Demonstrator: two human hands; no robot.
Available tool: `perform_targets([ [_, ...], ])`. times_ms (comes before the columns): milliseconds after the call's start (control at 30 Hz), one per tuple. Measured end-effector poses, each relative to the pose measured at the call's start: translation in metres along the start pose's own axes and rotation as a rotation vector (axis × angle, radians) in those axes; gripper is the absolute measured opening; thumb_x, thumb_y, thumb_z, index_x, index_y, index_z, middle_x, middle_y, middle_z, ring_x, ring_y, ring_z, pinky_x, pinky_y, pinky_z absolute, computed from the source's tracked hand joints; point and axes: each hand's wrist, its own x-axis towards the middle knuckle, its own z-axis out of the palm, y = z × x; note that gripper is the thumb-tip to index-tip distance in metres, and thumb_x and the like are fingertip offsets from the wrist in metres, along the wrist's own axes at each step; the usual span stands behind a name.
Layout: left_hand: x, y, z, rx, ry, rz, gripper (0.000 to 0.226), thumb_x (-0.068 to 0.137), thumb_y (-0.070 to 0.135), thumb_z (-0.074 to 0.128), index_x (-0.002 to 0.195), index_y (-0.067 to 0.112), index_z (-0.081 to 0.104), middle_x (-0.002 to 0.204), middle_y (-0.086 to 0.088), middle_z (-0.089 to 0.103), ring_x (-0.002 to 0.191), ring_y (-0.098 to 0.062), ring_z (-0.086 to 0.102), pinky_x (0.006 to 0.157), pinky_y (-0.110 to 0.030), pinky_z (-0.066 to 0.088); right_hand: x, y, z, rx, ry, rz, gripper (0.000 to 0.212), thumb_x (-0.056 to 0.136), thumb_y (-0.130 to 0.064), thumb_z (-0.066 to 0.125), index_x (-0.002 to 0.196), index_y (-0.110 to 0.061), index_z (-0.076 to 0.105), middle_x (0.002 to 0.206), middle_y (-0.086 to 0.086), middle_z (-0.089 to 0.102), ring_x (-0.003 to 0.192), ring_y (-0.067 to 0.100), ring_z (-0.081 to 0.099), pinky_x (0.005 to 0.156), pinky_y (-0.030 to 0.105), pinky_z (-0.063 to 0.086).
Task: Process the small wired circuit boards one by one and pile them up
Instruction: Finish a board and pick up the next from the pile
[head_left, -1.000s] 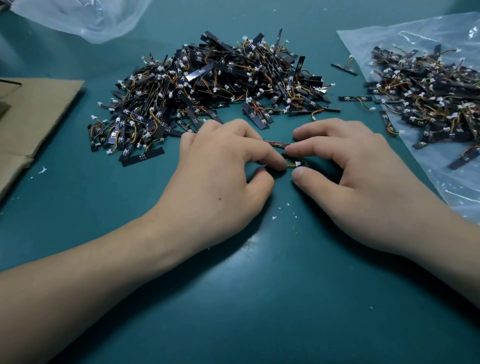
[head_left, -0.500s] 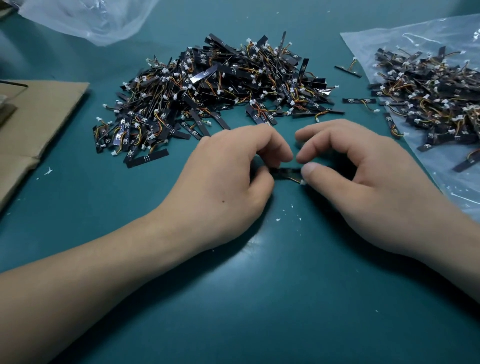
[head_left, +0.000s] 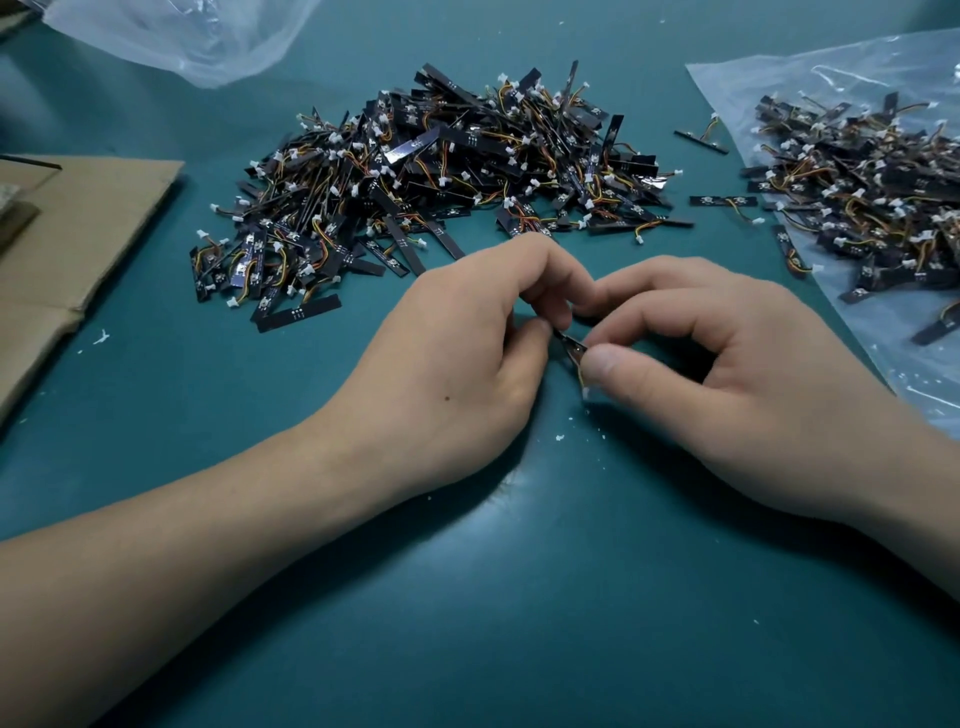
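Note:
One small black circuit board (head_left: 571, 347) with thin wires is pinched between my two hands at the middle of the green table. My left hand (head_left: 462, 358) grips its left end between thumb and curled fingers. My right hand (head_left: 711, 374) holds the right end under the thumb, and most of the board is hidden by fingers. A big pile of the same wired boards (head_left: 441, 182) lies just beyond my hands. A second pile (head_left: 857, 192) rests on a clear plastic sheet (head_left: 930, 374) at the right.
Flattened brown cardboard (head_left: 78, 244) lies at the left edge. A crumpled clear plastic bag (head_left: 182, 36) sits at the back left. A few loose boards (head_left: 722, 201) lie between the two piles. Small white flecks dot the green table (head_left: 519, 597).
Both hands have closed in on the board and lifted its ends; the fingers of both hands curled tighter together. The piles have not moved.

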Motion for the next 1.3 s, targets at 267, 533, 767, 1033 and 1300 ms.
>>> perform_targets([
  [267,-0.0037,0.0061,-0.0015,-0.06,0.064,0.064,0.013,0.086,0.023,0.069,0.097,0.028,0.068,0.076,0.025,0.056,0.062,-0.005,0.053,0.06,-0.009,0.034,0.0028,0.0058,-0.0046,0.257,0.112,0.118,0.029,0.09,-0.026,0.054,0.063,-0.021,0.064,0.105,-0.013,0.076,0.093,0.002,0.065,0.081,0.021,0.04],
  [533,-0.0019,0.0056,-0.0014,-0.111,0.143,0.03,0.004,0.091,0.024,0.073,0.088,0.026,0.075,0.072,0.021,0.064,0.061,-0.01,0.057,0.058,-0.011,0.04,0.0007,0.0027,-0.001,0.213,0.154,0.116,0.026,0.094,-0.036,0.053,0.085,-0.027,0.076,0.092,-0.004,0.076,0.085,0.018,0.069,0.08,0.037,0.052],
  [767,-0.0003,0.0037,-0.0001,-0.145,0.111,-0.039,0.008,0.093,0.024,0.072,0.084,0.024,0.071,0.067,0.016,0.063,0.053,-0.004,0.052,0.053,-0.017,0.041,-0.0002,0.0001,0.0001,0.178,0.21,0.083,0.007,0.089,-0.036,0.067,0.091,-0.032,0.073,0.092,-0.012,0.075,0.078,0.023,0.069,0.076,0.035,0.052],
  [1033,-0.0017,0.0071,-0.0013,-0.091,0.075,-0.02,0.009,0.092,0.02,0.073,0.085,0.023,0.069,0.068,0.017,0.062,0.055,-0.001,0.051,0.055,-0.009,0.035,-0.0007,-0.0001,-0.0002,0.098,0.152,0.068,0.009,0.089,-0.037,0.063,0.091,-0.032,0.07,0.091,-0.007,0.076,0.083,0.026,0.069,0.081,0.041,0.05],
  [1300,0.0006,0.0061,-0.0016,0.061,0.011,-0.044,0.008,0.09,0.042,0.058,0.089,0.034,0.059,0.106,0.016,0.062,0.111,-0.013,0.054,0.106,-0.044,0.038,0.0005,0.0014,-0.0001,0.11,0.125,0.092,0.004,0.09,-0.036,0.065,0.087,-0.033,0.068,0.102,-0.021,0.074,0.092,0.011,0.069,0.087,0.026,0.05],
])
